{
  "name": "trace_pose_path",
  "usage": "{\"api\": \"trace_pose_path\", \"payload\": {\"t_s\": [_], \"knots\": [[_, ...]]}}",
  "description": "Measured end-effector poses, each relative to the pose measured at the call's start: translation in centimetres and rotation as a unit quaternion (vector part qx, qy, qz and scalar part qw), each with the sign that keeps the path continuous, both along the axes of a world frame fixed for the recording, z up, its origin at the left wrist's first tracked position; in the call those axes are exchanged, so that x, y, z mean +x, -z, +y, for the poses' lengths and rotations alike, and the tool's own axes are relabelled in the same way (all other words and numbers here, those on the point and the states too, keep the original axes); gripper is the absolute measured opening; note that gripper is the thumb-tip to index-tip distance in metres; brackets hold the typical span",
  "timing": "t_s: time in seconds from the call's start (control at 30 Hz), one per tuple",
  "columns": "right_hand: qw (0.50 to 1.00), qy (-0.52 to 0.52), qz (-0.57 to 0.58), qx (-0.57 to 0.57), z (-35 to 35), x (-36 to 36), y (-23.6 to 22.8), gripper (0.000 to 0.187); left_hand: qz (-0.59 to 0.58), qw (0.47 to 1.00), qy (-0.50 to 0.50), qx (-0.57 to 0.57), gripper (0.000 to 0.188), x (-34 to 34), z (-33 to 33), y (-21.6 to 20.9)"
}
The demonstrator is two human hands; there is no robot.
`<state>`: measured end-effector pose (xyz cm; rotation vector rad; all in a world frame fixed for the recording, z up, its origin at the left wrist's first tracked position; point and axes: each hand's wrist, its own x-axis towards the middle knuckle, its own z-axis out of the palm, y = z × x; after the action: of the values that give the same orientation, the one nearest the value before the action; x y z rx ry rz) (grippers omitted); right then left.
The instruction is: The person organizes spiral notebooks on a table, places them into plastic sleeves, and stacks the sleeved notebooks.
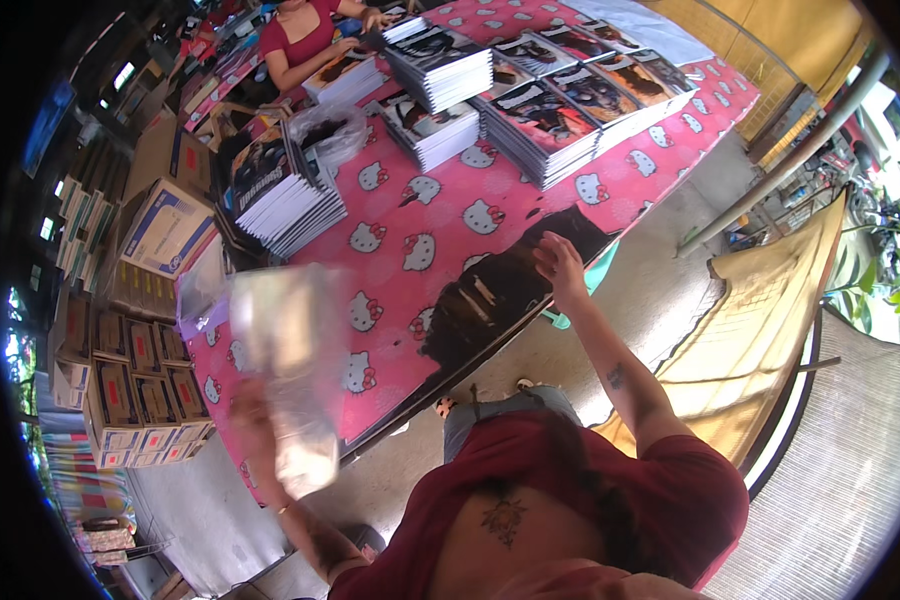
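My left hand (257, 415) is smeared by motion at the table's left end. A clear plastic bag (285, 320), also blurred, is held in it and stretches upward over the tablecloth. My right hand (562, 268) is raised above the table's near edge with its fingers apart and nothing in them. Beneath it the pink tablecloth (395, 270) with white cat-face prints has a worn, dark patch (500, 290). Beyond the bag stands a tall stack of dark-covered magazines (280, 190), its layers slightly fanned.
More magazine stacks (545, 125) fill the far right of the table. Across it a person in a red top (305, 40) has a hand on another stack (345, 78). Crumpled clear plastic (332, 135) lies between stacks. Cardboard boxes (145, 390) are piled at left; a pole (785, 155) rises at right.
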<state>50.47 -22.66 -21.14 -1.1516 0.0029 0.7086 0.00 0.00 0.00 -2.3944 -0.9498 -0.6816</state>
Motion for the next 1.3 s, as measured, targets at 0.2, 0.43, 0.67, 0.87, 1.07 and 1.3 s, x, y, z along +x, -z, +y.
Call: {"api": "trace_pose_path", "payload": {"t_s": [0.2,0.43,0.67,0.87,1.07,1.3], "knots": [[0.998,-0.006,-0.034,-0.051,-4.9,4.1,-0.5,0.03,-0.042,0.982,-0.184,-0.018,0.02,7.1,-6.2,-3.4],[0.99,-0.083,-0.102,0.053,4.4,5.2,-4.1,0.033,0.089,0.958,-0.112,-0.25,0.021,11.5,3.1,13.6],[0.98,-0.059,-0.19,-0.012,7.4,15.4,-9.3,0.051,0.147,0.868,-0.147,-0.451,0.046,22.3,2.3,9.9],[0.971,-0.133,-0.198,-0.015,17.0,26.3,-13.1,0.067,-0.327,0.745,0.223,-0.536,0.062,41.0,10.1,11.4],[0.959,-0.246,-0.125,-0.074,27.8,34.6,-14.3,0.108,-0.457,0.454,0.157,-0.749,0.1,57.6,18.0,7.7],[0.926,-0.354,-0.113,-0.072,30.5,33.5,-15.4,0.085,-0.424,0.411,0.066,-0.805,0.093,62.8,20.3,7.1]]}}
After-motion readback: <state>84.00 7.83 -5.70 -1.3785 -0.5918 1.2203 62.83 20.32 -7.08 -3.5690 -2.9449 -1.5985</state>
